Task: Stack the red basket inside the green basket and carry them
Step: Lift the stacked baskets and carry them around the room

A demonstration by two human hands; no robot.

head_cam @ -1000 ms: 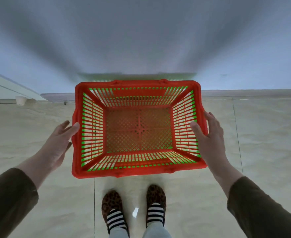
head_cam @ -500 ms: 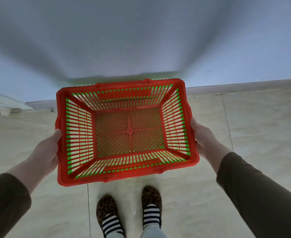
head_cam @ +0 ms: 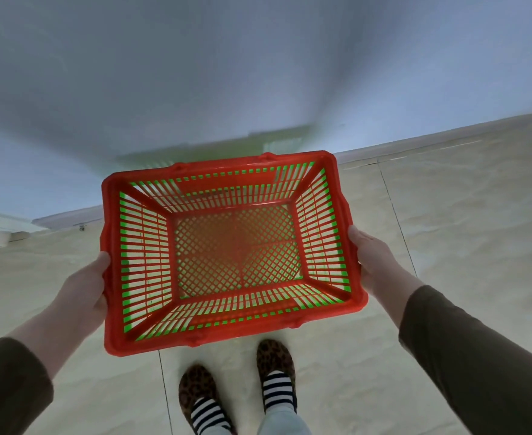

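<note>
So you've got the red basket (head_cam: 231,251) held out in front of you above the tiled floor (head_cam: 446,230), one hand on each short side. It's nested in the green basket (head_cam: 330,229), but that one only shows as bright green strips through the red slats and mesh; its rim and outside are completely covered. Your left hand (head_cam: 84,287) is pressed against the left rim and your right hand (head_cam: 373,257) against the right rim. Both are gripping the stack, though the fingers themselves are tucked out of sight under the rim, so only thumbs and the backs of the hands show. Both brown sleeves run off the frame's lower corners. Your leopard-print slippers (head_cam: 275,361) sit just below the basket, cut off at the bottom edge.
</note>
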